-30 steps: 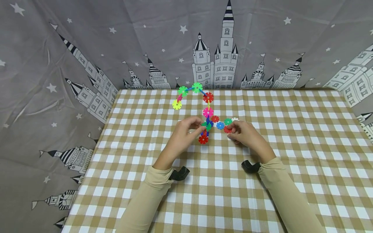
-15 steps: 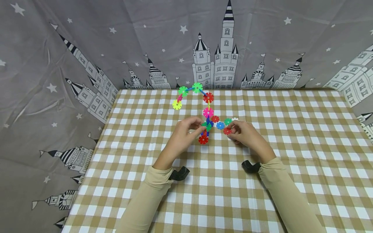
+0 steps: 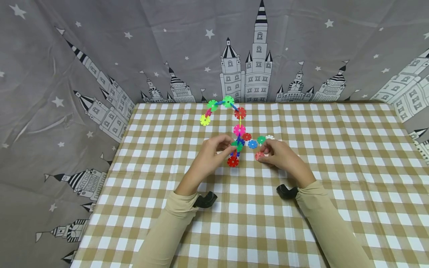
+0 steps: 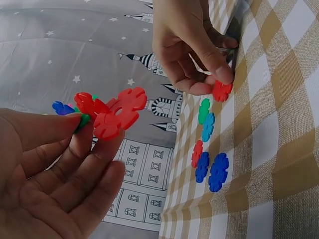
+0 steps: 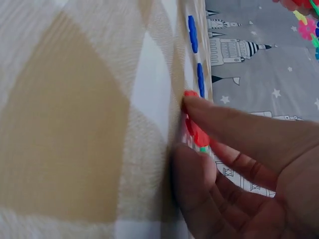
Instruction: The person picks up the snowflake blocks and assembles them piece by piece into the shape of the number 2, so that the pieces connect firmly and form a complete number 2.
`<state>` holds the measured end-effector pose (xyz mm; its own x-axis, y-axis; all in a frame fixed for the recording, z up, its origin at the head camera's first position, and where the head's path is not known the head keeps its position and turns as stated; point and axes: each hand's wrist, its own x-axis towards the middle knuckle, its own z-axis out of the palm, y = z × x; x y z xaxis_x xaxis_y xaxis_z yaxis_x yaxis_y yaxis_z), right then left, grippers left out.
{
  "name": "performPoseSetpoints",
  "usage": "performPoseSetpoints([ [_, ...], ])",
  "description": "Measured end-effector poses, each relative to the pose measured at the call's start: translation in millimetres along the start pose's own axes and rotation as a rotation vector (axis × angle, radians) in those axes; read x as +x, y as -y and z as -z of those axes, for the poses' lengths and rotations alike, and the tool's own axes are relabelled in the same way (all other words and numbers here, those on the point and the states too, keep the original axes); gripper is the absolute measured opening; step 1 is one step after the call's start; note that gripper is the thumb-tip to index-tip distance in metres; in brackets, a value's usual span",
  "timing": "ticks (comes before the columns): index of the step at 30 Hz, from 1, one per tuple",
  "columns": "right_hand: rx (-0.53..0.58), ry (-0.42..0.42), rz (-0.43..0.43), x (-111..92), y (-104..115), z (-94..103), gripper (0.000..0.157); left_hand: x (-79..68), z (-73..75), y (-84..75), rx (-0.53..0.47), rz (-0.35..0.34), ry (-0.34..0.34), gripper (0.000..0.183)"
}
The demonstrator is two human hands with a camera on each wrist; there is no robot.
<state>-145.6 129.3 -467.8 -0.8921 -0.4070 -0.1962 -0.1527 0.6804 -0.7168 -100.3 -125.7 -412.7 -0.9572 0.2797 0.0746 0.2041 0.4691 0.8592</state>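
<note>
My left hand (image 3: 216,152) pinches a green notched disc (image 3: 239,146) in a chain of interlocked plastic discs. The chain is held above the table and bends over at its far end to a yellow disc (image 3: 205,120). At its near end is a red disc (image 3: 232,161), large in the left wrist view, beyond the fingertips. My right hand (image 3: 279,154) pinches a loose red disc (image 4: 223,91) between thumb and finger at the tablecloth. In the right wrist view the thumb partly covers that disc (image 5: 201,135).
Between the hands and beyond them lie loose discs: red (image 3: 247,137), light blue (image 3: 253,144), green (image 3: 261,140), white (image 3: 269,137) and dark blue (image 4: 218,172). A checked cloth (image 3: 318,223) covers the table. A grey castle-print curtain (image 3: 187,37) hangs behind it.
The right hand's red disc has come slightly nearer and to the left, away from the green one, and is now tilted. The left hand stays nearly still; the chain has shifted slightly.
</note>
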Motion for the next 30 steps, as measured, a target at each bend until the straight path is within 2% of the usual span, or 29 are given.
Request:
performPoseSetpoints([
  [2, 0.007, 0.002, 0.037, -0.5, 2.2, -0.9, 0.023, -0.6, 0.2, 0.1, 0.002, 0.008, 0.009, 0.012],
  [3, 0.049, 0.013, 0.056, -0.9, 3.8, -1.5, 0.023, -0.9, 0.2, 0.2, 0.001, 0.013, 0.015, 0.012],
  [6, 0.286, 0.073, 0.117, -3.7, 9.1, -1.5, 0.025, -1.7, 0.6, 0.2, -0.002, 0.023, 0.032, 0.012],
  [9, 0.544, 0.130, 0.151, -8.4, 16.0, 0.5, 0.033, -1.7, 0.8, 0.4, -0.010, 0.021, 0.054, 0.012],
  [11, 0.632, 0.155, 0.174, -11.6, 21.2, 2.5, 0.035, -1.6, 1.0, 0.2, -0.011, 0.009, 0.073, 0.013],
  [16, 0.680, 0.171, 0.161, -14.8, 30.1, 1.9, 0.025, -1.7, 1.5, -0.7, -0.003, -0.019, 0.128, 0.011],
  [22, 0.681, 0.122, 0.117, -15.3, 30.7, 1.9, 0.025, -1.7, 1.4, -1.9, 0.013, -0.029, 0.195, 0.011],
  [27, 0.657, 0.107, 0.135, -15.5, 30.0, 3.2, 0.023, -1.1, 0.4, -1.3, 0.037, -0.028, 0.265, 0.014],
  [30, 0.641, 0.094, 0.159, -15.7, 30.1, 2.9, 0.020, -1.1, -0.1, -0.7, 0.031, -0.018, 0.272, 0.016],
])
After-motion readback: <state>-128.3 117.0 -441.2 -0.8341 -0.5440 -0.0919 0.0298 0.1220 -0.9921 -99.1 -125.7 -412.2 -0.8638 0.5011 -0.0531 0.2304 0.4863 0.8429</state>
